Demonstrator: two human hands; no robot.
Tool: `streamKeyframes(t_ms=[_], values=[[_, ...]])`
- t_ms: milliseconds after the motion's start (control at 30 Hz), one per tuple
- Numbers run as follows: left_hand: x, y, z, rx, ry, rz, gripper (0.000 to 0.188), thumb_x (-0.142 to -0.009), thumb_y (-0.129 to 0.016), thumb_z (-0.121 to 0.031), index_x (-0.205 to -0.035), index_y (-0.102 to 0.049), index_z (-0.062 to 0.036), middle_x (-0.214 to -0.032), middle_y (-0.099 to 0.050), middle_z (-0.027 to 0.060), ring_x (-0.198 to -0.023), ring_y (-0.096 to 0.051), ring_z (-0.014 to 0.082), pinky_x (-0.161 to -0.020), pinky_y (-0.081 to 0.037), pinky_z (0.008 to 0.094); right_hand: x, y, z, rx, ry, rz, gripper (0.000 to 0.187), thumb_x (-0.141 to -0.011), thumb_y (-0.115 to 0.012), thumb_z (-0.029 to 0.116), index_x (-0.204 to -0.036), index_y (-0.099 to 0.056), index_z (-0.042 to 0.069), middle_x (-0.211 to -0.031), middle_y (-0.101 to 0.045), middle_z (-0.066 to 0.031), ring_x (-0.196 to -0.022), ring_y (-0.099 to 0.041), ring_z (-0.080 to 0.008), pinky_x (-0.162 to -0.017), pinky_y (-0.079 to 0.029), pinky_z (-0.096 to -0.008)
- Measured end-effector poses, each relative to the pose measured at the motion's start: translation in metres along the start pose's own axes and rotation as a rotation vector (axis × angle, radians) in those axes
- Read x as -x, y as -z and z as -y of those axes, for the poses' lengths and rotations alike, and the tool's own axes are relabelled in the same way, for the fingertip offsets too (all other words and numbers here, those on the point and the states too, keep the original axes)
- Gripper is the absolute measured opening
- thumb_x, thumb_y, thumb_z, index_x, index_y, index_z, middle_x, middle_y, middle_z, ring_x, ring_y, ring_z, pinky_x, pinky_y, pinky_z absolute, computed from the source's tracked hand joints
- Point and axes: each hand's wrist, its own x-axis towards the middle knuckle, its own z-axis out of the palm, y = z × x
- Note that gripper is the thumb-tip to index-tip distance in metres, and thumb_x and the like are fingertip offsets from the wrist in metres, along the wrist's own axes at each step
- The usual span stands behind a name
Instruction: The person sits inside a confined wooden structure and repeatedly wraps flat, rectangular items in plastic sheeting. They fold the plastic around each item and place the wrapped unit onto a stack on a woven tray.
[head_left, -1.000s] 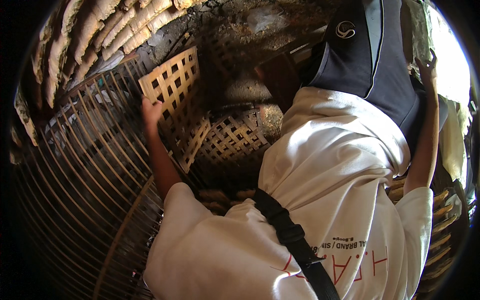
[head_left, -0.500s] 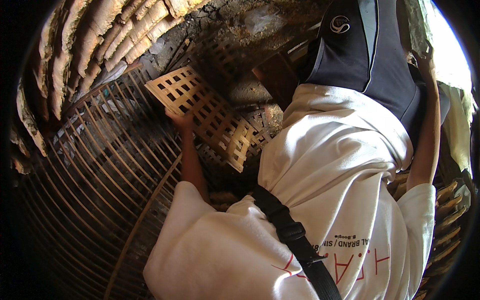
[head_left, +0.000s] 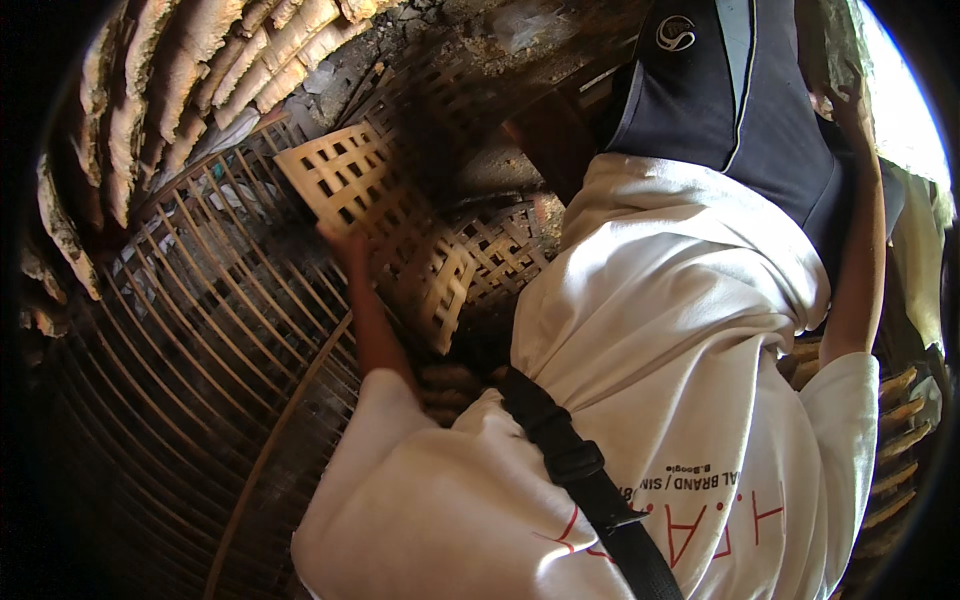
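My left hand (head_left: 346,246) is closed on the near edge of a flat woven bamboo panel (head_left: 335,170) with an open lattice. The panel hangs tilted above the dark ground, its lower end frayed and in sunlight. Beneath and to its right lies a second, darker woven bamboo panel (head_left: 507,252), partly covered. At the upper right, my right hand (head_left: 846,108) is beside my dark trouser leg, close to a pale sheet (head_left: 905,140). Shade and glare blur its fingers, so whether it grips anything is unclear.
A curved rack of thin slats (head_left: 250,290) fills the left side. Stacked rough, pale curved pieces (head_left: 200,70) rise at the upper left, with more pieces (head_left: 895,450) at the right edge. A clear plastic scrap (head_left: 525,28) lies on the dirt. A dark brown board (head_left: 552,145) stands by my leg.
My left hand has moved slightly left and nearer with the woven bamboo panel, uncovering more of the darker panel beneath. My right hand has shifted only slightly.
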Motion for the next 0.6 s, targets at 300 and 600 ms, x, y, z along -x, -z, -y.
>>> streamKeyframes(t_ms=[300,600], values=[[-0.043,-0.015,0.037,-0.127,-0.088,0.058,0.069,-0.091,-0.072,-0.026,-0.147,-0.036,-0.0072,-0.133,-0.056,0.0184,-0.117,-0.059,0.0335,-0.096,-0.049,0.0451,0.001,0.006,0.013,-0.106,0.047,-0.018,0.073,-0.088,-0.074,0.024,-0.15,-0.036,0.017,-0.139,-0.053,-0.0189,-0.118,-0.058,-0.0332,-0.097,-0.051,-0.0437],[0.073,-0.014,-0.097,-0.306,-0.298,0.466,0.055,-0.092,-0.061,-0.007,-0.144,-0.046,-0.0118,-0.12,-0.068,0.017,-0.111,-0.066,0.0305,-0.094,-0.05,0.041,0.012,0.009,0.052,-0.27,0.121,0.003,0.071,-0.088,-0.074,0.021,-0.149,-0.037,0.017,-0.14,-0.053,-0.0176,-0.117,-0.058,-0.0323,-0.097,-0.051,-0.0429]])
